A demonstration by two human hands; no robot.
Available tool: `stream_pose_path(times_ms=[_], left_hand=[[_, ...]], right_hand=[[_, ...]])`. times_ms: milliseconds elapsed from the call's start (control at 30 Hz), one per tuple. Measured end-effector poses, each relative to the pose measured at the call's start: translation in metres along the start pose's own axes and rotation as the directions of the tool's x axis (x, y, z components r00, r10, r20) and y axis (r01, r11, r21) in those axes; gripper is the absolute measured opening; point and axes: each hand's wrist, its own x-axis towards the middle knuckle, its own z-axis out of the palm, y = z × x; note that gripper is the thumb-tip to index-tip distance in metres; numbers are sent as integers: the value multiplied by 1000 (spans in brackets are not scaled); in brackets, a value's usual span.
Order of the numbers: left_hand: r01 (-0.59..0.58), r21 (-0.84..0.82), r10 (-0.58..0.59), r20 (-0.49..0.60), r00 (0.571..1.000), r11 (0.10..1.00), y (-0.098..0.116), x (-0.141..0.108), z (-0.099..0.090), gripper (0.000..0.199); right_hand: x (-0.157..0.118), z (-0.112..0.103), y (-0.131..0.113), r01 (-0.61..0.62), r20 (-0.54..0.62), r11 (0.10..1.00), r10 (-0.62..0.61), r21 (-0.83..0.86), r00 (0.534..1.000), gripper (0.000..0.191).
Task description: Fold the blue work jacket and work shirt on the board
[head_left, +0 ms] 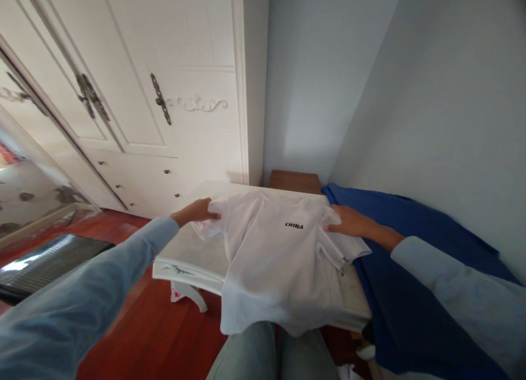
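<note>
A white T-shirt (275, 259) with "CHINA" printed in black on its chest lies spread over a white table (197, 259). Its collar points away from me, and its hem hangs over the near edge above my legs. My left hand (199, 211) pinches the shirt at the left shoulder and sleeve. At the opposite shoulder, my right hand (349, 221) grips the fabric, its fingertips partly covered by cloth. The right sleeve droops beside it toward the table's right side.
Blue cloth (394, 259) drapes along the table's right side. A white wardrobe (197, 144) stands behind on the left, and a brown wooden box (296, 181) sits by the wall. At far left, a dark ribbed object (57, 259) rests above the red wooden floor (135, 330).
</note>
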Motion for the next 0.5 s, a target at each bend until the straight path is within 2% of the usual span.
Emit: stream_pose_path(times_ms=[67, 133, 200, 267, 333, 400, 500], left_hand=[[17, -33, -19, -76, 997, 999, -16, -7, 1, 52], [35, -55, -42, -124, 991, 998, -23, -9, -3, 29], [50, -64, -59, -157, 986, 997, -24, -9, -13, 22], [40, -168, -78, -224, 971, 985, -24, -12, -30, 26], [-24, -395, -95, -278, 956, 918, -26, -20, -50, 30], [-104, -623, -111, -295, 949, 775, -32, -33, -73, 37], [-207, -745, -99, -343, 934, 634, -48, -56, -105, 46]], right_hand=[[-4, 0, 8, -33, 43, 998, 35, -46, 998, 58], [-4, -3, 11, -67, 58, 992, 74, -108, 996, 41], [-3, -8, 10, -80, 66, 990, 88, -114, 994, 21], [-3, -16, 9, -70, 44, 996, 72, -56, 996, 20], [-8, -27, 10, -46, -63, 997, 50, 55, 997, 19], [-19, -42, 12, -17, -185, 971, 63, 240, 981, 18], [-45, -72, 15, -25, -228, 806, 197, 592, 954, 22]])
